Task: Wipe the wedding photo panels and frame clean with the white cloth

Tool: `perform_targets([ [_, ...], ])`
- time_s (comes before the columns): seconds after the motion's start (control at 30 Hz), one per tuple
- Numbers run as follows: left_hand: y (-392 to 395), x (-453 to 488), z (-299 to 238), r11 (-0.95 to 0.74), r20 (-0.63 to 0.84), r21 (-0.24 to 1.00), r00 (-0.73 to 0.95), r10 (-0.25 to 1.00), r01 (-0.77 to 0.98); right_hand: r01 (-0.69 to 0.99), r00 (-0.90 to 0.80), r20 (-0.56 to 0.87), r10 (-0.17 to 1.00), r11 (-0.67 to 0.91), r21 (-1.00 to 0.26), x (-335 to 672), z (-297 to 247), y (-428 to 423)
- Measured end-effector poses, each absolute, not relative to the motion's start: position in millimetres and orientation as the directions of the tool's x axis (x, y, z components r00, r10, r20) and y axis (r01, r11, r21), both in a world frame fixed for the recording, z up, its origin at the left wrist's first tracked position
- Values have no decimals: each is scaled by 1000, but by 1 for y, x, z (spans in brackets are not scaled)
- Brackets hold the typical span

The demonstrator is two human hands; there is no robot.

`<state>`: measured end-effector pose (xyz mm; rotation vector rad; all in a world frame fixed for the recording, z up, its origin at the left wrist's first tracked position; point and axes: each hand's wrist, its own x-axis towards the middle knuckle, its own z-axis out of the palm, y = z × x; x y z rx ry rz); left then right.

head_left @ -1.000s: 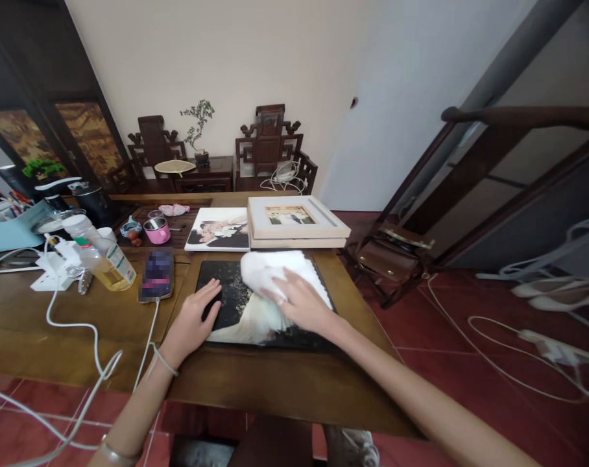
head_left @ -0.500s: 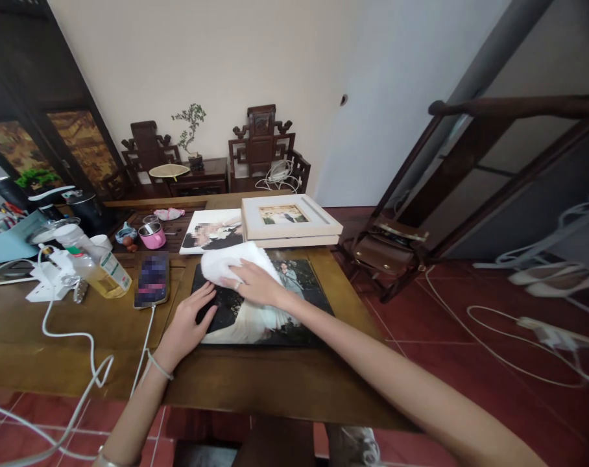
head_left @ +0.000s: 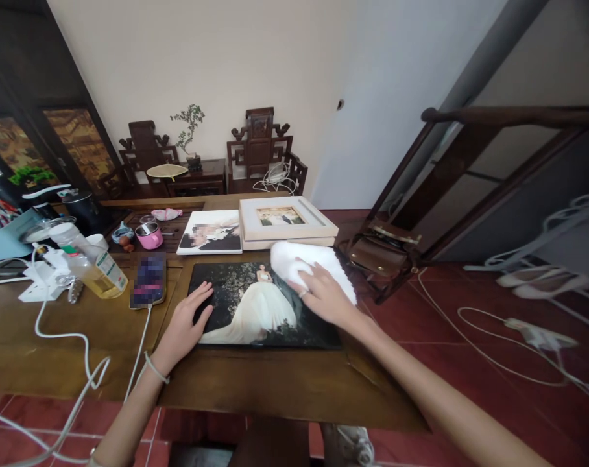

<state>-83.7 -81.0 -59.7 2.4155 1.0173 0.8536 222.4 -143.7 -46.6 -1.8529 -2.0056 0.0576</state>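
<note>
A dark, glossy, rectangular photo panel lies flat near the right edge of the brown wooden bench. The left hand rests on its left edge, grip open, fingers outstretched. The right hand has its grip closed on a fluffy white cloth covering the panel's far right corner. Toward the bench's far edge, a cream rectangular box lies beside a white-edged photo print.

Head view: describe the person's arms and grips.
The forearms show no sleeves. The left grip, an ungloved hand, has a thin pale band at its wrist and a partly seen bracelet farther up. The right grip, also ungloved, wears a ring.
</note>
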Motion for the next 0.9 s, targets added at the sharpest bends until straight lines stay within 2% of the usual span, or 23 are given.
perform_targets([
  [0.1, -82, -83, -62, -675, 390, 517, 558, 733, 526, 956, -125, 256, 959, 185, -229, 184, -45, -175],
  [0.17, -82, -84, -62, -678, 385, 511, 565, 730, 528, 920, -245, 190, 951, 290, -265, 156, -42, -199],
  [0.3, -81, -86, -60, -667, 354, 527, 578, 735, 526, 716, -581, 178, 794, 603, -351, 125, -34, -224],
  [0.37, -80, -87, -60, -666, 337, 533, 591, 733, 522, 645, -654, 186, 733, 669, -369, 130, -30, -219],
  [0.47, -80, -87, -61, -678, 341, 518, 601, 723, 522, 706, -578, 215, 787, 614, -353, 154, -28, -194],
  [0.6, -80, -86, -61, -691, 371, 498, 591, 716, 524, 890, -295, 269, 917, 366, -273, 195, -37, -158],
  [0.7, -81, -84, -59, -687, 379, 507, 581, 720, 521, 949, -147, 308, 940, 222, -225, 212, -44, -148],
  [0.8, -80, -84, -57, -671, 370, 538, 573, 731, 510, 957, -137, 288, 948, 201, -207, 203, -44, -160],
  [0.9, -79, -83, -56, -641, 340, 580, 565, 751, 502, 938, -204, 195, 959, 248, -240, 173, -38, -190],
])
